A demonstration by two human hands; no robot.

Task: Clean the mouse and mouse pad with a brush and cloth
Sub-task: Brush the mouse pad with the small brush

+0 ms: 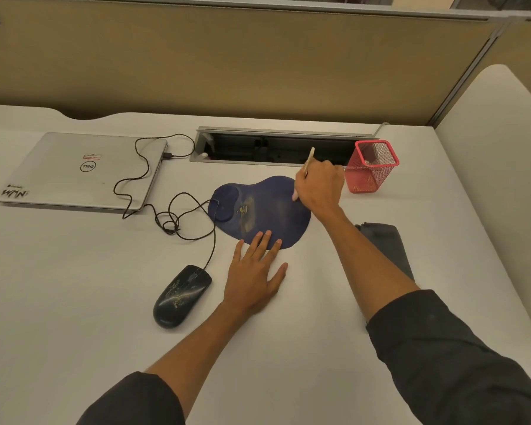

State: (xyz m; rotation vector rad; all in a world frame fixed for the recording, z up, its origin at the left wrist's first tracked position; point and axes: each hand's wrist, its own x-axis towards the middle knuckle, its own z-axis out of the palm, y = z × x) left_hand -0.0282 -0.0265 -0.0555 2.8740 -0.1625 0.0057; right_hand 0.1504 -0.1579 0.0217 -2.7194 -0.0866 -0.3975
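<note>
A dark blue mouse pad [267, 210] with dusty pale smears lies in the middle of the desk. My left hand [255, 277] lies flat with straight fingers, its fingertips pressing the pad's near edge. My right hand [319, 188] grips a thin pale brush [308, 161] at the pad's far right edge, bristle end down on the pad. A black wired mouse [181, 297] sits on the desk to the left of my left hand, off the pad. A dark grey cloth [387, 243] lies folded to the right, partly hidden behind my right forearm.
A shut silver laptop [80, 171] lies at the left with the mouse cable [166, 216] looping beside it. A red mesh pen holder [373, 167] stands right of the brush. An open cable tray [276, 147] runs behind the pad. A partition wall stands behind the desk.
</note>
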